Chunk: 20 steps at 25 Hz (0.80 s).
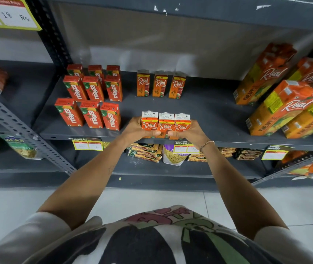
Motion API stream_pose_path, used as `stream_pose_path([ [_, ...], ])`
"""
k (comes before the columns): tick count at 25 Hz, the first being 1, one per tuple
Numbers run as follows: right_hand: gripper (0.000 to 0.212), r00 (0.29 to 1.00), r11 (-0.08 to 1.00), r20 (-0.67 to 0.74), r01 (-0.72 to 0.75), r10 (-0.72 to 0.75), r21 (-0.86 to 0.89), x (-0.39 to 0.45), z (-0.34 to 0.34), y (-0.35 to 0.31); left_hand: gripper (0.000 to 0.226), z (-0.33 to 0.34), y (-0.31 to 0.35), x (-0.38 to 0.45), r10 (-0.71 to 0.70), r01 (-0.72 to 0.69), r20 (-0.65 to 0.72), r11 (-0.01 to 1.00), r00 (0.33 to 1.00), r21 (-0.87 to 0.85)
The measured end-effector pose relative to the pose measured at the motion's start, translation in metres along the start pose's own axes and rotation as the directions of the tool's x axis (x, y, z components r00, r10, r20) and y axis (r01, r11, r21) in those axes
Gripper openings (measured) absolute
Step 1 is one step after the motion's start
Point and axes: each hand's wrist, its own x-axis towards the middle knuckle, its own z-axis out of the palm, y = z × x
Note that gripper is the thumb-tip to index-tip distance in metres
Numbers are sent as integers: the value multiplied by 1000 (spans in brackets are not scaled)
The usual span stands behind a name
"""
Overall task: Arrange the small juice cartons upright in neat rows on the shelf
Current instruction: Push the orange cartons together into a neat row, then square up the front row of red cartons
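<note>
Three small orange Real juice cartons (166,123) stand upright side by side at the front edge of the dark grey shelf (209,109). My left hand (138,128) grips the left end of this row and my right hand (187,132) grips the right end, thumbs across the fronts. Behind them, three more small Real cartons (160,85) stand upright in a row near the back. To the left, several small red Maaza cartons (92,101) stand upright in three rows.
Large Real pineapple cartons (281,103) lean on the right side of the shelf. A perforated upright post (52,35) bounds the shelf at left. Noodle packets (146,152) and yellow price tags (88,144) sit on and below the shelf edge. White tiled floor lies below.
</note>
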Motion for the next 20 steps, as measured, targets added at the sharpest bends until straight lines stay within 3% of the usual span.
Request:
stream_pose_path([
  [14,53,1000,996,25,9,-6,-86,0,-1,-3,44,-3,4,-3,-10,10,18,1000,1000,16],
  [18,72,996,1000,87,8,-7,-9,-6,-11,-11,80,-5,9,-9,23,-24,33,1000,999,13],
  [20,83,994,999,101,51,-49,-16,-10,-24,-25,95,-9,21,-16,84,-84,-24,996,996,0],
])
